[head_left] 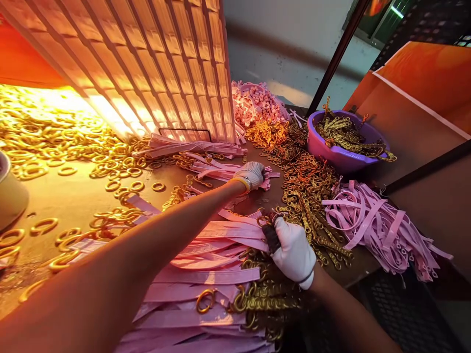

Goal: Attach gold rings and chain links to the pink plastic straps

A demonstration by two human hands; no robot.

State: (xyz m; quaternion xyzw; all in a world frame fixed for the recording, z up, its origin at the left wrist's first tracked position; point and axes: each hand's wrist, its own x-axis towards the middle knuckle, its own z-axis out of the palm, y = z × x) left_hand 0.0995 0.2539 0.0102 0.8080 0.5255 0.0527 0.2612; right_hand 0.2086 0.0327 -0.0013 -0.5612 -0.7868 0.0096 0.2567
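My left hand (252, 175), in a knitted glove, reaches forward over a bundle of pink straps (213, 169). Its fingers are curled closed on the strap ends, and small metal fittings stick out beyond them. Nearer to me, my right hand (294, 250) wears a white glove with dark covering on the fingers. It is closed, with a gold ring (262, 220) at its fingertips; the grip itself is partly hidden. Just left of it lies a thick layer of pink straps (221, 245), with gold chain pieces (265, 303) at their right ends.
Loose gold rings (117, 174) spread across the table's left side. A translucent ribbed panel (158, 63) stands behind. Gold chains (309, 191) are heaped at right, near a purple basin (334, 147) of chains and a pink strap pile (382, 225). Pink pieces (257, 103) are piled behind.
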